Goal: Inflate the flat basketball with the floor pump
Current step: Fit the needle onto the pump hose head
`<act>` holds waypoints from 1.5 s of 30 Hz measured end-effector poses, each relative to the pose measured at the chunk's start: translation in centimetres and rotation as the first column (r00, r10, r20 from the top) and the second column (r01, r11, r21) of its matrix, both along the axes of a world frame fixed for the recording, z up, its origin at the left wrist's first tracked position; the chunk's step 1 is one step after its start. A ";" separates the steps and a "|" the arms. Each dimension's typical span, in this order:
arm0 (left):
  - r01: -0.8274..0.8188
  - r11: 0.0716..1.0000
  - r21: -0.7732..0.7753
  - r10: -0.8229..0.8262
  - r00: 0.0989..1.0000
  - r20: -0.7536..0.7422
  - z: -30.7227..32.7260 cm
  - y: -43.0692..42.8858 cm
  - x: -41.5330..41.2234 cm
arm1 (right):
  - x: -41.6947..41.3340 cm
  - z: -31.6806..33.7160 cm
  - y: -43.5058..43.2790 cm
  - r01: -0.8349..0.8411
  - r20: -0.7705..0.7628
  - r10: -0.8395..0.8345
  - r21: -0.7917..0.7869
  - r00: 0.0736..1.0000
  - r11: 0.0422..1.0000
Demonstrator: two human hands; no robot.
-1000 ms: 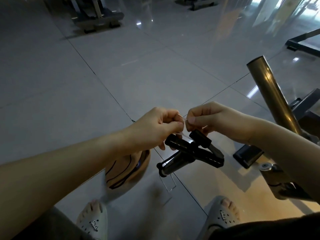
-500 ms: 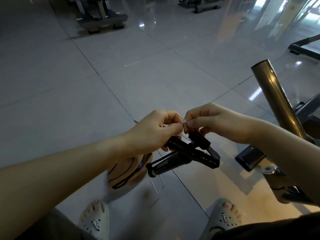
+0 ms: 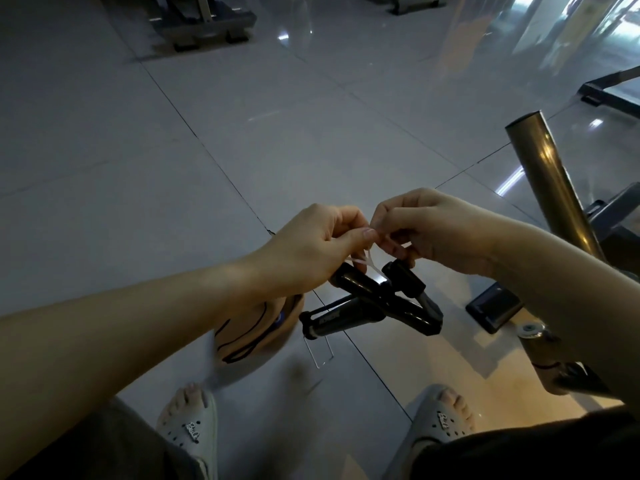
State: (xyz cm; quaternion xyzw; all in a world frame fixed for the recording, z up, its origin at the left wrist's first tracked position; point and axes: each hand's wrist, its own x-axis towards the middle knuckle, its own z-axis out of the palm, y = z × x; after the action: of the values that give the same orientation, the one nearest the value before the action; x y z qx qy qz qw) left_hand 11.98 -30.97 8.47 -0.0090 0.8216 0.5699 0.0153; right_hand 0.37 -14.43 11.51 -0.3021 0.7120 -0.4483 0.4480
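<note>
My left hand (image 3: pixel 318 244) and my right hand (image 3: pixel 433 230) meet fingertip to fingertip above the floor, both pinching a thin white tie (image 3: pixel 367 264) that loops down to the black floor pump (image 3: pixel 349 315). The pump hangs tilted just under my hands, its T-handle up by my fingers and its wire foot bracket (image 3: pixel 320 353) dangling below. The flat orange basketball (image 3: pixel 256 337), with black seams, lies on the tiles, partly hidden under my left forearm.
A steel tube (image 3: pixel 547 188) of a gym machine slants up at the right, with a black foot block (image 3: pixel 493 308) beside it. My two sandaled feet (image 3: pixel 190 427) are at the bottom. Machine bases (image 3: pixel 204 26) stand far back on the glossy tiled floor.
My hands stay pinched together. A loop of the white tie now shows below my fingers, and the pump has swung a little under them.
</note>
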 end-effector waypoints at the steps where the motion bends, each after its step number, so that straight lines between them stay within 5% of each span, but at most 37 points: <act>1: -0.007 1.000 -0.015 0.007 1.000 -0.018 0.0 0.1 0.0 | -0.1 0.1 0.1 -0.026 -0.008 0.026 0.003 1.000 1.000; 11: -0.223 0.974 -0.034 0.210 0.952 -0.222 -0.2 1.0 0.7 | -0.5 1.3 1.0 -0.087 -0.400 0.050 -0.075 0.915 0.993; 15: -0.284 0.959 0.026 0.282 0.928 -0.244 0.6 -0.1 0.4 | -1.9 1.3 2.6 0.131 -0.219 -0.165 -0.160 0.962 0.978; 19: -0.268 0.963 0.031 0.268 0.932 -0.244 0.9 -0.1 -0.2 | -1.0 -0.4 1.7 0.472 -0.185 -0.495 -0.152 0.849 0.868; 22: -0.228 0.973 0.031 0.229 0.953 -0.199 0.4 0.4 -0.7 | 0.4 -2.0 0.5 0.688 0.225 -0.679 0.050 0.698 0.724; 25: -0.161 0.983 -0.090 0.143 0.974 -0.178 0.2 0.9 -0.8 | 0.7 -2.2 0.1 0.649 0.464 -0.636 0.157 0.616 0.744; 31: -0.037 0.970 -0.239 -0.003 0.986 -0.165 0.1 1.8 -1.0 | 0.0 -2.6 -0.2 0.528 0.478 -0.592 0.277 0.648 0.802; 39: 0.077 0.987 -0.141 -0.076 0.997 0.014 1.3 1.3 -1.3 | 2.2 -2.8 -1.9 0.700 0.280 -0.747 0.261 0.603 0.664; 45: -0.081 0.984 0.161 -0.016 0.850 0.527 2.6 -1.4 -2.4 | 2.1 -3.6 -2.5 0.707 0.047 -0.712 0.096 0.700 0.701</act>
State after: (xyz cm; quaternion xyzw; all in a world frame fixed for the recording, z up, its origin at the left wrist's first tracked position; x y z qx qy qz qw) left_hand 9.55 -32.38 11.04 -0.1772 0.7317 0.6166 0.2303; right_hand 2.47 -16.96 7.93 0.0296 0.7701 -0.5727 0.2793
